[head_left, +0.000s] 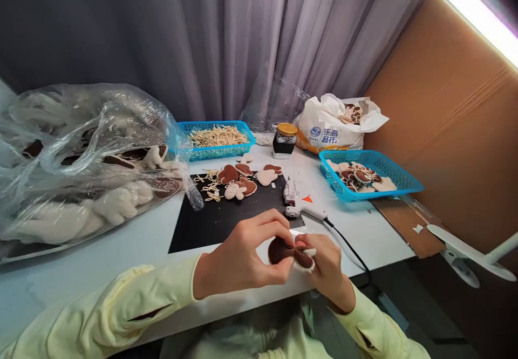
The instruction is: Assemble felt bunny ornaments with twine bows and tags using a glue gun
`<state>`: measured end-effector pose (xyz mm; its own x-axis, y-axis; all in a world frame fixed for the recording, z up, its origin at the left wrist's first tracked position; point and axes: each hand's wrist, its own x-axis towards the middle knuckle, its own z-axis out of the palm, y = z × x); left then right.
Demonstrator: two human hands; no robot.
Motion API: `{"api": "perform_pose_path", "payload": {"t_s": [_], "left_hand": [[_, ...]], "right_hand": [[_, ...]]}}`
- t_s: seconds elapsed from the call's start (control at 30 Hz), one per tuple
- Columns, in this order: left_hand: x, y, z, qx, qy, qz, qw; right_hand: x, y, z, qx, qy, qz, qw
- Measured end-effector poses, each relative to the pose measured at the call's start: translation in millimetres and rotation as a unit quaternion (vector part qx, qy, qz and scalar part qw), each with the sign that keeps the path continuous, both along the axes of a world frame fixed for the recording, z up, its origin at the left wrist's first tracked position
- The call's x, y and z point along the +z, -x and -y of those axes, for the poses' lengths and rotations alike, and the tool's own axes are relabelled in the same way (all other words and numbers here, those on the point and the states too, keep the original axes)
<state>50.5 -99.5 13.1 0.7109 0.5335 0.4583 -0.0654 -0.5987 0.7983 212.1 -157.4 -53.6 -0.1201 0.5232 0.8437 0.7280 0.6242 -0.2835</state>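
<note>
Between my two hands, close to the table's front edge, is a brown plush piece (pixel 280 251) with a pale fuzzy edge. My left hand (pixel 259 251) pinches its left side between thumb and fingers. On its right side my right hand (pixel 324 259) grips it, with the fingers partly hidden. The piece is bent and puckered in the middle. Beyond my hands, a white glue gun (pixel 303 206) lies on the table, its black cord running to the right. Several brown and cream plush pieces (pixel 245 186) and several small cream string bows (pixel 213 186) lie on a black mat (pixel 202 227).
At the left a large clear plastic bag (pixel 93 132) holds plush pieces. A blue basket (pixel 218 151) of cream bows stands behind the mat, beside a dark jar (pixel 284 142). To the right are a white shopping bag (pixel 327 129), another blue basket (pixel 372 192) and a lamp clamp (pixel 469 248).
</note>
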Motion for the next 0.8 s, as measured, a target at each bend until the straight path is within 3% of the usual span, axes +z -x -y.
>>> {"api": "perform_pose_path", "payload": {"t_s": [0.07, 0.13, 0.23, 0.3, 0.4, 0.47, 0.67, 0.8], "left_hand": [[4.5, -2, -4, 0.014, 0.162, -0.034, 0.986], [9.0, -4, -8, 0.010, 0.343, -0.069, 0.937], [12.9, -6, -11, -0.025, 0.486, -0.087, 0.869], [14.1, -7, -10, -0.030, 0.498, -0.105, 0.860], [15.1, -7, -11, -0.003, 0.446, -0.151, 0.882], [14.7, -7, -14, 0.014, 0.404, -0.167, 0.900], [8.0, -9, -18, -0.014, 0.362, -0.189, 0.913], [10.2, -6, -17, -0.021, 0.337, -0.202, 0.920]], "right_hand": [[0.6, 3, 1, 0.013, -0.018, 0.008, 1.000], [4.8, 6, 6, 0.017, -0.033, 0.037, 0.999], [19.0, 5, 12, -0.016, -0.050, 0.122, 0.991], [31.2, 1, 11, -0.037, -0.071, 0.196, 0.977], [47.5, -7, 0, -0.043, -0.097, 0.286, 0.952], [54.6, -12, -11, -0.018, -0.068, 0.298, 0.952], [51.1, -16, -33, 0.115, 0.061, 0.213, 0.968], [35.0, -21, -38, 0.118, 0.096, 0.128, 0.980]]}}
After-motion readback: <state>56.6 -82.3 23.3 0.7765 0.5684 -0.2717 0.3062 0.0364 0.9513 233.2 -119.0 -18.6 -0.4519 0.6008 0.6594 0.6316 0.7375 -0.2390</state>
